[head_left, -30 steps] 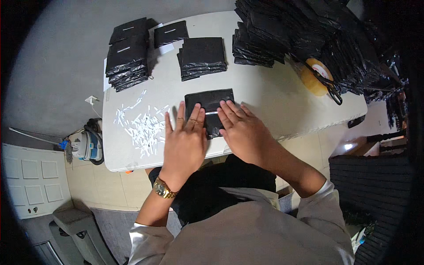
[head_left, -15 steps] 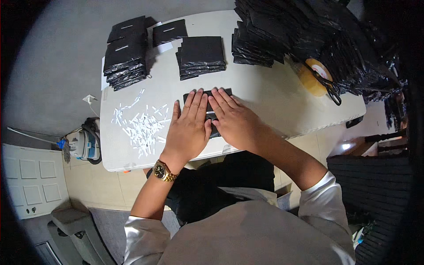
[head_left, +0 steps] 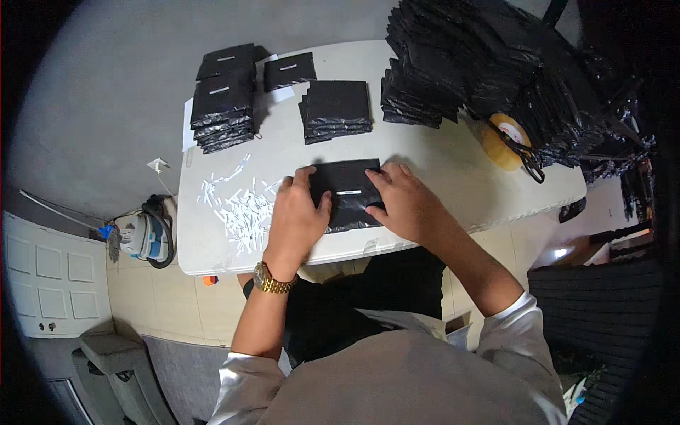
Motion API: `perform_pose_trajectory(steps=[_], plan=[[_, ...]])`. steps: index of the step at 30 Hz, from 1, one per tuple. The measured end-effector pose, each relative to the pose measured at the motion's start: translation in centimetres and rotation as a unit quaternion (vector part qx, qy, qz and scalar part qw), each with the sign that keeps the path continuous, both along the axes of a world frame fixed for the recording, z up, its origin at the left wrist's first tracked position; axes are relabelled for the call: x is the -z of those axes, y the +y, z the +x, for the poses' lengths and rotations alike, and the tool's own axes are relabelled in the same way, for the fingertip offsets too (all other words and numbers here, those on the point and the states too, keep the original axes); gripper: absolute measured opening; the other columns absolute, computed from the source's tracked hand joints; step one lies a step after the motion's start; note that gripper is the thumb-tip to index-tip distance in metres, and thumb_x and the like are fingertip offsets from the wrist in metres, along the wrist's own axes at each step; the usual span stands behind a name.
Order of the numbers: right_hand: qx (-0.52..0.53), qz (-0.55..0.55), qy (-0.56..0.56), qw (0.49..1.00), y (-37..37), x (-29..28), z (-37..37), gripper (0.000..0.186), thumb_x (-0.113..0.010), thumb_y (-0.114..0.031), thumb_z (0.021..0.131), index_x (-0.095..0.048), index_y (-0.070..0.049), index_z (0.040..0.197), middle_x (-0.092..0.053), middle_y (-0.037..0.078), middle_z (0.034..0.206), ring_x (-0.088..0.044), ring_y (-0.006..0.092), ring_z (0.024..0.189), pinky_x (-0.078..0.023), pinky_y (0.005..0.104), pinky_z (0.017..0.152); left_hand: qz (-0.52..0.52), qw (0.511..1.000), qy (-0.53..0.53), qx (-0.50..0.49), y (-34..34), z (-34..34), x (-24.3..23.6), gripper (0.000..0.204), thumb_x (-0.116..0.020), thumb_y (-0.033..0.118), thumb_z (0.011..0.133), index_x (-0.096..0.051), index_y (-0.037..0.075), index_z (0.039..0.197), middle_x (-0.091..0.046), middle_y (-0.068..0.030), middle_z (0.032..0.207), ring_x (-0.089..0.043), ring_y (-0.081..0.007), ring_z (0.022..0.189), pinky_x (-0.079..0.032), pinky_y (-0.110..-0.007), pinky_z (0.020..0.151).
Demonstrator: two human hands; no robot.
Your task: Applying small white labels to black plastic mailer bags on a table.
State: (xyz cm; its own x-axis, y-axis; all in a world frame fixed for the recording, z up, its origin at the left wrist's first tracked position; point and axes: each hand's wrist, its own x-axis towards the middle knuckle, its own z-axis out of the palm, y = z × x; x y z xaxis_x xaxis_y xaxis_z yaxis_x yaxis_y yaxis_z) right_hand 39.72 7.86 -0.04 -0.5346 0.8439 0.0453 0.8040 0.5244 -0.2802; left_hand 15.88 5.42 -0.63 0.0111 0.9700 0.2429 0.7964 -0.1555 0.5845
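A flat black plastic-wrapped packet (head_left: 346, 175) lies at the table's front edge, with a small white paper strip (head_left: 348, 193) across its middle. My left hand (head_left: 294, 216) grips the packet's left edge, thumb on top and fingers curled at its far left corner. On the opposite edge, my right hand (head_left: 405, 202) pinches with thumb and bent fingers. Left of my left hand, many loose white paper strips (head_left: 244, 216) are scattered in a heap.
Labelled black packets (head_left: 223, 106) stand stacked at the far left, beside a single labelled packet (head_left: 290, 71). A plain stack (head_left: 336, 106) sits mid-table. Far right are a big pile of black packets (head_left: 467, 64), a tape roll (head_left: 504, 145) and black-handled scissors (head_left: 531, 161).
Both hands have come off the packet's top and spread to its left and right edges, uncovering the white strip. The whole view has shifted slightly.
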Motion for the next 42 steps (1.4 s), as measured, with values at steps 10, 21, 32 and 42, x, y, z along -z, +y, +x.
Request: perform_pose_trajectory(steps=[10, 21, 32, 42], plan=[[0.047, -0.186, 0.247, 0.950, 1.3, -1.2, -0.3, 0.087, -0.092, -0.005, 0.084, -0.052, -0.007, 0.162, -0.058, 0.020, 0.137, -0.071, 0.0289, 0.112, -0.063, 0.0388, 0.093, -0.059, 0.974, -0.219, 0.023, 1.1, -1.2, -0.9, 0.038, -0.076, -0.011, 0.093, -0.067, 0.003, 0.128, -0.059, 0.0004, 0.092, -0.060, -0.0104, 0.084, -0.052, -0.028, 0.080], [0.083, -0.258, 0.527, 0.805, 3.6, -1.6, -4.8, 0.026, -0.072, -0.025, 0.111, -0.075, 0.000, 0.118, -0.078, 0.004, 0.092, -0.071, 0.0096, 0.080, -0.059, 0.0304, 0.075, 0.136, 0.906, -0.401, -0.016, 1.6, -3.4, -2.3, 0.036, -0.077, -0.003, 0.102, -0.064, 0.002, 0.136, -0.068, -0.0014, 0.116, -0.064, -0.0086, 0.108, -0.053, -0.024, 0.097], [0.028, -0.304, 0.562, 0.769, 4.1, -4.0, -11.5, 0.032, -0.066, -0.027, 0.115, -0.061, -0.001, 0.134, -0.077, 0.006, 0.101, -0.072, 0.0102, 0.078, -0.057, 0.0279, 0.061, 0.112, 0.925, -0.343, -0.117, 2.8, -7.4, -4.7, 0.040, -0.057, 0.026, 0.119, -0.065, -0.004, 0.094, -0.062, 0.0001, 0.076, -0.049, -0.0067, 0.073, -0.043, -0.030, 0.064], [0.065, -0.303, 0.552, 0.774, 10.9, -1.1, -14.7, 0.030, -0.070, -0.023, 0.113, -0.060, 0.001, 0.126, -0.075, 0.009, 0.093, -0.069, 0.0111, 0.065, -0.052, 0.0274, 0.051, -0.011, 0.913, -0.391, -0.117, 6.0, -10.8, -5.7, 0.064, -0.069, -0.002, 0.103, -0.040, 0.011, 0.159, -0.068, -0.0147, 0.117, -0.070, -0.0119, 0.074, -0.053, -0.025, 0.049]])
